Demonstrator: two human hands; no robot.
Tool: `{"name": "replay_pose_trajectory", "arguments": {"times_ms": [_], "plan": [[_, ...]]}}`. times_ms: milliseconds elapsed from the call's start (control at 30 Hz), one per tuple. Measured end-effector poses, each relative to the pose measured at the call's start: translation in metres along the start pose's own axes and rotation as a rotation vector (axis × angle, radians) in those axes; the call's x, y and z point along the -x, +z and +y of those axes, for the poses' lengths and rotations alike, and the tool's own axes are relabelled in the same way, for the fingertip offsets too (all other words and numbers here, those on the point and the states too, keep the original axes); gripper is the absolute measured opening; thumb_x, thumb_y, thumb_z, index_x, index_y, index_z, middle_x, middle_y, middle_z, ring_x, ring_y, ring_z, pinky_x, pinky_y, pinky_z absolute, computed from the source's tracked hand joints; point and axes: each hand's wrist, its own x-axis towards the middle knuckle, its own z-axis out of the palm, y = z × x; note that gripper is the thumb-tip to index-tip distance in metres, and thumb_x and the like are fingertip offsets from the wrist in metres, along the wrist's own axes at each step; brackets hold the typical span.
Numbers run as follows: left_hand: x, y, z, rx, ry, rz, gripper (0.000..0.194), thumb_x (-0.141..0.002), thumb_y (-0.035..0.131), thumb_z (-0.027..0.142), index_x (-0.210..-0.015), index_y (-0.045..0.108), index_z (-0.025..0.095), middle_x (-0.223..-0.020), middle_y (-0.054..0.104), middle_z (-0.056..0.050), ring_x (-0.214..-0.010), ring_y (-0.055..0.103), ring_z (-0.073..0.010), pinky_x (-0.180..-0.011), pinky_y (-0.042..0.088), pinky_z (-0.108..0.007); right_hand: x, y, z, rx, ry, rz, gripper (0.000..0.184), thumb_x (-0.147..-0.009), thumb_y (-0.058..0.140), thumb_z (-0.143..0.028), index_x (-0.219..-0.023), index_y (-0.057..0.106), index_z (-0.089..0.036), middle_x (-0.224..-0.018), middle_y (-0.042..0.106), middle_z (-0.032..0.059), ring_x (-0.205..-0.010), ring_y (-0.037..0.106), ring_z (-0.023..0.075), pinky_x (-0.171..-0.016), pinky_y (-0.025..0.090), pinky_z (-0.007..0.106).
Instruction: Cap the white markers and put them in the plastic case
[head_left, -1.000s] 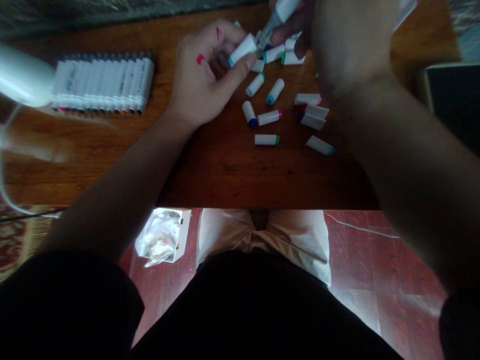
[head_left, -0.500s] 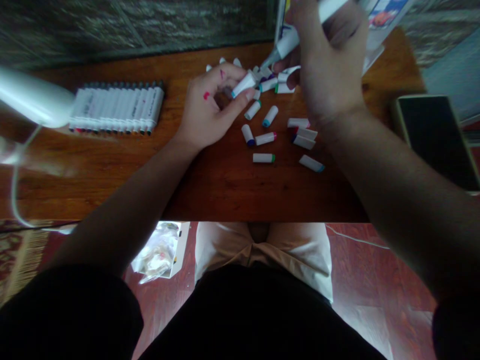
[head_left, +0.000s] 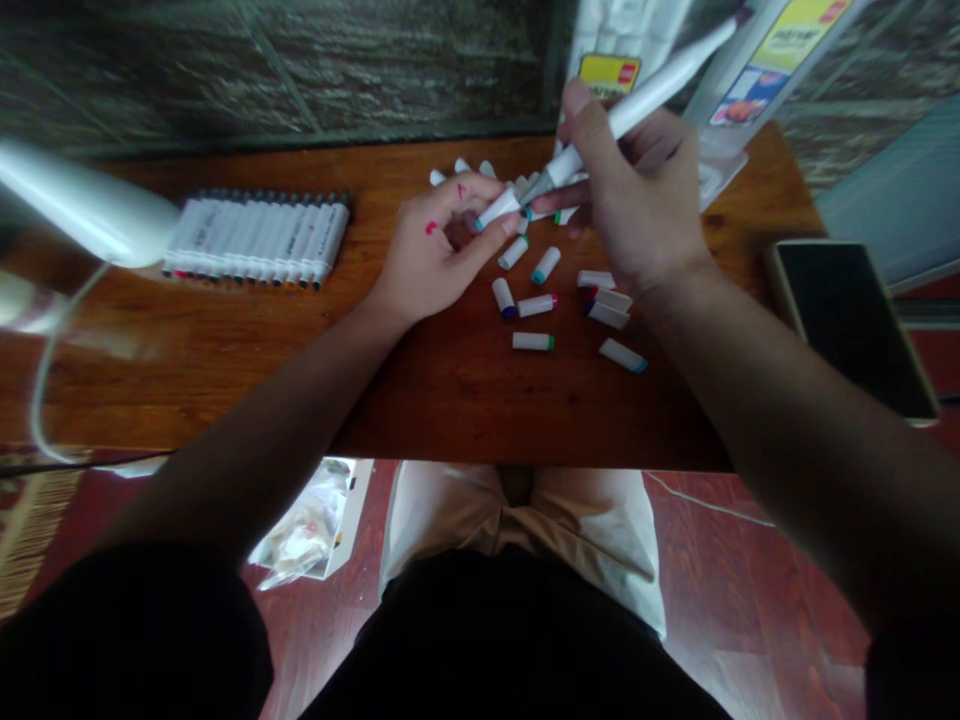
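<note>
Between the thumb and fingers of my left hand (head_left: 439, 245) is a white marker cap (head_left: 499, 208) with a blue end. My right hand (head_left: 649, 200) grips a white marker (head_left: 652, 95) that slants up to the right. The marker's grey lower end meets the open mouth of the cap; whether it sits inside, I cannot tell. Loose caps with coloured ends lie on the table below my hands, among them a green-ended cap (head_left: 532, 342) and a blue-ended cap (head_left: 622, 355). More caps behind my fingers are partly hidden.
A row of capped white markers (head_left: 255, 238) lies at the left on the wooden table (head_left: 480, 410), beside a white lamp-like object (head_left: 82, 205). Clear packaging with yellow labels (head_left: 611, 75) stands at the back right. A dark-screened phone (head_left: 855, 325) lies at the right edge.
My right hand has brought the marker down and left, so its end now meets the cap in my left hand. The whole view has shifted, showing more of the packaging.
</note>
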Motion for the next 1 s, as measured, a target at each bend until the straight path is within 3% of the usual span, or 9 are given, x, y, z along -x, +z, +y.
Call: {"name": "replay_pose_trajectory", "arguments": {"times_ms": [133,300,433,567,767,933,1000], "plan": [[0.001,0.001,-0.001,-0.017,-0.085,0.014,0.03,-0.089,0.067,0.05,-0.098,0.066,0.022,-0.083,0.072,-0.002,-0.068,0.065,-0.0129,-0.061,0.048,-0.026,-0.002,-0.002,0.003,0.007,0.023,-0.009,0.031,-0.096,0.063,-0.037,-0.072,0.057,-0.017,-0.066,0.069,-0.0019,-0.05,0.065,0.0064,-0.035,0.037,0.016],[0.003,0.003,0.0,-0.034,-0.135,-0.002,0.032,-0.089,0.066,0.052,-0.099,0.066,0.022,-0.085,0.072,-0.004,-0.074,0.067,-0.0152,-0.065,0.051,-0.026,-0.002,0.0,0.003,0.003,0.03,-0.016,0.03,-0.095,0.064,-0.039,-0.075,0.058,-0.017,-0.069,0.07,-0.0001,-0.049,0.064,0.0079,-0.037,0.038,0.019],[0.003,0.005,0.003,-0.033,-0.136,0.004,0.033,-0.089,0.067,0.048,-0.102,0.066,0.018,-0.087,0.071,-0.005,-0.081,0.069,-0.0164,-0.072,0.052,-0.027,0.002,0.001,0.001,0.016,0.044,-0.044,0.024,-0.096,0.063,-0.033,-0.079,0.061,-0.016,-0.069,0.071,0.0002,-0.054,0.067,0.0093,-0.039,0.04,0.019],[0.002,0.005,0.008,-0.005,-0.1,0.017,0.028,-0.089,0.07,0.041,-0.103,0.067,0.017,-0.091,0.072,-0.005,-0.082,0.068,-0.0165,-0.074,0.052,-0.027,0.004,-0.001,0.003,0.028,0.004,-0.076,0.028,-0.092,0.066,-0.043,-0.081,0.065,-0.017,-0.072,0.072,0.0002,-0.06,0.067,0.0106,-0.043,0.044,0.02],[0.003,0.0,0.016,0.024,-0.104,0.008,0.021,-0.089,0.069,0.033,-0.101,0.069,0.016,-0.09,0.074,-0.005,-0.069,0.064,-0.0127,-0.066,0.05,-0.024,0.007,-0.003,0.004,0.031,-0.067,-0.124,0.027,-0.081,0.076,-0.049,-0.084,0.074,-0.022,-0.074,0.072,-0.001,-0.058,0.062,0.0111,-0.048,0.048,0.023],[0.002,-0.004,0.02,-0.004,-0.157,-0.062,0.019,-0.092,0.064,0.031,-0.103,0.072,0.017,-0.078,0.074,-0.002,-0.061,0.062,-0.0118,-0.06,0.048,-0.023,0.008,-0.001,0.003,0.008,-0.082,-0.099,0.021,-0.074,0.081,-0.043,-0.079,0.075,-0.023,-0.076,0.074,-0.0007,-0.062,0.065,0.0135,-0.057,0.054,0.028],[0.001,-0.006,0.021,-0.028,-0.163,-0.067,0.018,-0.093,0.064,0.03,-0.101,0.072,0.017,-0.082,0.075,-0.003,-0.065,0.065,-0.0128,-0.063,0.049,-0.023,0.008,0.0,0.001,0.033,-0.103,-0.064,0.02,-0.075,0.081,-0.041,-0.077,0.076,-0.022,-0.075,0.075,0.0005,-0.065,0.066,0.0152,-0.061,0.056,0.03]]}}
